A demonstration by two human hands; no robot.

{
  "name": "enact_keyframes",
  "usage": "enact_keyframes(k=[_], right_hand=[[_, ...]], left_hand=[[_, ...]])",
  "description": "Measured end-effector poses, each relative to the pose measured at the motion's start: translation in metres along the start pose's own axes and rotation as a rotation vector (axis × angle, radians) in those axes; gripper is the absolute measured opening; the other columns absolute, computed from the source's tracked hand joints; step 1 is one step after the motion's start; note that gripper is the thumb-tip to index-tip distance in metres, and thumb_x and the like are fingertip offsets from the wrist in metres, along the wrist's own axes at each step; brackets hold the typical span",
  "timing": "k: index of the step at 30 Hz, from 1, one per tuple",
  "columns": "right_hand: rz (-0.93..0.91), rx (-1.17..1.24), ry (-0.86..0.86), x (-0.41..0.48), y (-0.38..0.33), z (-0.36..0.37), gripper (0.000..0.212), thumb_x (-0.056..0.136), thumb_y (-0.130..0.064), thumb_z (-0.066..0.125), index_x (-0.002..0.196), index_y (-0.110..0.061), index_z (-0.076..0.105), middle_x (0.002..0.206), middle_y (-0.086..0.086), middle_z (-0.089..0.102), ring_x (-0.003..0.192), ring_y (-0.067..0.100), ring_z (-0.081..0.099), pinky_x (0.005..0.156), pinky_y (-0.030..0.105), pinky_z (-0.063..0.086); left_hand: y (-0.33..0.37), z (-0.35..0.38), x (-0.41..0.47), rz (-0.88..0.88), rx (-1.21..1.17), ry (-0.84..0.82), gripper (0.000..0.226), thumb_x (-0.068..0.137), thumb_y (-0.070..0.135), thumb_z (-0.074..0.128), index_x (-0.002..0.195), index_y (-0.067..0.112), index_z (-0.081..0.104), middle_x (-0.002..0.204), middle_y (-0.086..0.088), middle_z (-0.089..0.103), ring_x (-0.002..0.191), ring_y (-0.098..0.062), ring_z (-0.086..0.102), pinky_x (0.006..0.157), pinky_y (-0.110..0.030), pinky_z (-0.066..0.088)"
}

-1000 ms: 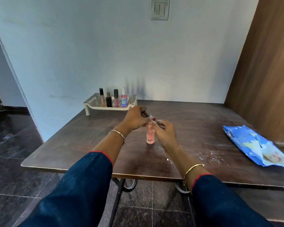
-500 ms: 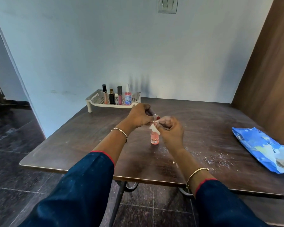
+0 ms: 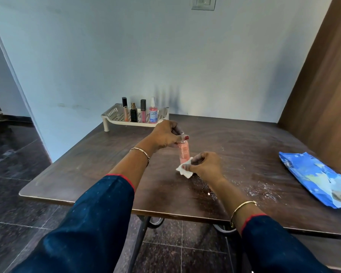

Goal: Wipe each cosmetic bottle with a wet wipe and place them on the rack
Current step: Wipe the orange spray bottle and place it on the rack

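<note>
A small pink cosmetic bottle [image 3: 183,153] stands upright near the middle of the brown table [image 3: 98,166]. My left hand [image 3: 166,135] grips its cap from above. My right hand [image 3: 204,164] pinches a crumpled white wet wipe [image 3: 183,170] against the bottle's base on its right side. At the far left of the table a cream plastic rack [image 3: 114,115] holds several bottles: a tall black-capped tube [image 3: 124,109], a black bottle with a gold cap [image 3: 133,113], a pink tube [image 3: 143,111] and a clear spray bottle [image 3: 153,113].
A blue pack of wet wipes [image 3: 317,176] lies at the table's right edge. White specks dust the tabletop in front of my right arm. A pale wall runs behind the table, a wooden panel stands on the right, and dark tiled floor lies to the left.
My right hand has slid the wipe from the bottle's top down to its base. My left hand keeps hold of the cap. The view has shifted slightly.
</note>
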State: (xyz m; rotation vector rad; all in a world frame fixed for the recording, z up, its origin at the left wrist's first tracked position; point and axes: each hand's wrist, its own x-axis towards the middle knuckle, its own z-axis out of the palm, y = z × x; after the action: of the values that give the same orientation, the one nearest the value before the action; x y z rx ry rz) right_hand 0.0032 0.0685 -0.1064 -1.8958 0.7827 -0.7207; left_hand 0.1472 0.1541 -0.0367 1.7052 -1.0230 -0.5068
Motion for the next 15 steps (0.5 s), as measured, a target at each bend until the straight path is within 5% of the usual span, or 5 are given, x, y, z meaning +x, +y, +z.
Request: enact_keyframes(k=[5,9,15], right_hand=[[-0.107,0.119,0.074,0.012,-0.027,0.001,0.019,0.063,-0.010,0.087,0.074,-0.013,0.072,0.079,0.004,0.074,0.077,0.019,0.071,0.073,0.037,0.059],[-0.200,0.072,0.056,0.019,-0.041,-0.003,0.019,0.065,-0.010,0.086,0.076,-0.017,0.072,0.081,0.000,0.073,0.076,0.011,0.069,0.073,0.032,0.058],[-0.185,-0.050,-0.035,0.005,-0.007,0.005,0.031,0.064,-0.022,0.087,0.055,-0.004,0.063,0.053,-0.001,0.055,0.050,0.010,0.045,0.049,0.033,0.038]], left_hand=[[0.003,0.001,-0.001,-0.010,0.011,0.014,0.017,0.077,0.005,0.075,0.082,0.002,0.059,0.080,-0.016,0.064,0.071,-0.022,0.066,0.071,-0.038,0.060],[0.006,0.003,-0.002,0.040,0.099,0.026,0.016,0.078,0.008,0.075,0.084,0.000,0.062,0.069,-0.008,0.061,0.060,-0.015,0.058,0.052,-0.021,0.051],[0.002,0.002,-0.005,0.036,0.003,0.031,0.018,0.079,0.005,0.073,0.091,-0.004,0.062,0.072,-0.005,0.063,0.058,-0.001,0.064,0.058,-0.020,0.057]])
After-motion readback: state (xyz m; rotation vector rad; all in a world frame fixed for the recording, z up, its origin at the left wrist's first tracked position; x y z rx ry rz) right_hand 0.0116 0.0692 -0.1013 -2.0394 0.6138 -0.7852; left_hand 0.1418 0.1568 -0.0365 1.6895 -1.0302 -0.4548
